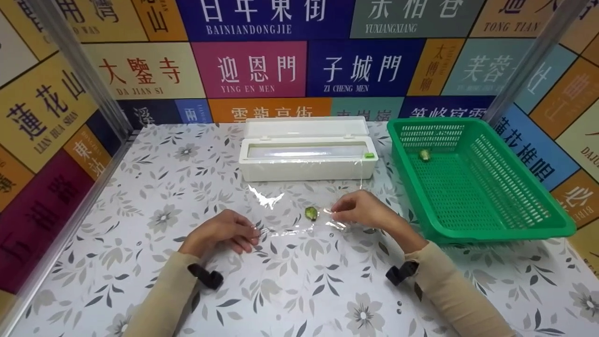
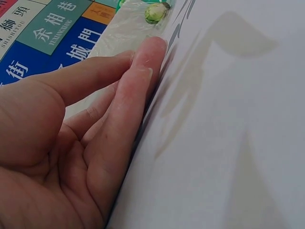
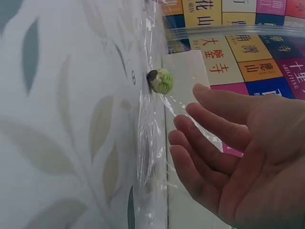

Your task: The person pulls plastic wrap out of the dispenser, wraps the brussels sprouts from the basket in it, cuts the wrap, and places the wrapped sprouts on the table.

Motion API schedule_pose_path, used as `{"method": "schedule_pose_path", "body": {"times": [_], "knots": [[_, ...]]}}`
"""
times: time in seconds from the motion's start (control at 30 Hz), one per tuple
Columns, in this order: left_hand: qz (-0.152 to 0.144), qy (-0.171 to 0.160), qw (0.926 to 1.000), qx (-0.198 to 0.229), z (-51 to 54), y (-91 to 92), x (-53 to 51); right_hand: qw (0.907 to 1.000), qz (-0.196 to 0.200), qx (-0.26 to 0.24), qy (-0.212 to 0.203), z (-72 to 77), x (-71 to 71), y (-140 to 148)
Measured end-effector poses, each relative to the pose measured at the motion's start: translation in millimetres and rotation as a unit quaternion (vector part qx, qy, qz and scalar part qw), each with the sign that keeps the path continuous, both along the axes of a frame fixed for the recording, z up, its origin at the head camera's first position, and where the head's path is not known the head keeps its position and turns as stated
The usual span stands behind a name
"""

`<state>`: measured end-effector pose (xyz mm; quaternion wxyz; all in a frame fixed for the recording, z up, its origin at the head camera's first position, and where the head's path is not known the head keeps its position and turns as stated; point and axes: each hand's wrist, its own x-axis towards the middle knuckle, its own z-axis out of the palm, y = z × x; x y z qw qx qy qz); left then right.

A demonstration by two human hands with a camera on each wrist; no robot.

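A Brussels sprout [image 1: 311, 213] lies on a sheet of cling film [image 1: 285, 210] drawn out from the white wrap dispenser [image 1: 309, 169] onto the table. My left hand [image 1: 229, 230] pinches the film's near left corner between thumb and forefinger. In the left wrist view, the left fingertips [image 2: 148, 52] meet close to the tabletop. On the sprout's right, my right hand [image 1: 362, 209] hovers by the film's right edge. The right wrist view shows the right fingers [image 3: 188, 131] loosely bent, with a gap between thumb and forefinger. The sprout's cut stem [image 3: 152, 75] faces the near side.
To the right stands a green plastic basket [image 1: 486, 231] with another Brussels sprout [image 1: 424, 155] inside. The dispenser's lid [image 1: 306, 127] is raised, and a green slider [image 1: 369, 155] sits at its right end. Patterned panels [image 1: 250, 70] wall the table's back and sides.
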<state>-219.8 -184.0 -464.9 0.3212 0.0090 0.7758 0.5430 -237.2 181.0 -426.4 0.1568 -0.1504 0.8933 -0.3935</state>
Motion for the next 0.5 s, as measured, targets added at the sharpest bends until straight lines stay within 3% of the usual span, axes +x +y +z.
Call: {"method": "schedule_pose_path", "body": {"times": [0.23,0.5], "knots": [[0.005,-0.004,1.0000,0.002,-1.4,-0.5,0.1,0.9986,0.002,0.022,0.047,-1.9,10.9,27.1],[0.007,-0.004,1.0000,0.002,0.4,0.8,1.0,0.9980,-0.037,0.008,0.050,-11.7,19.0,45.6]]}}
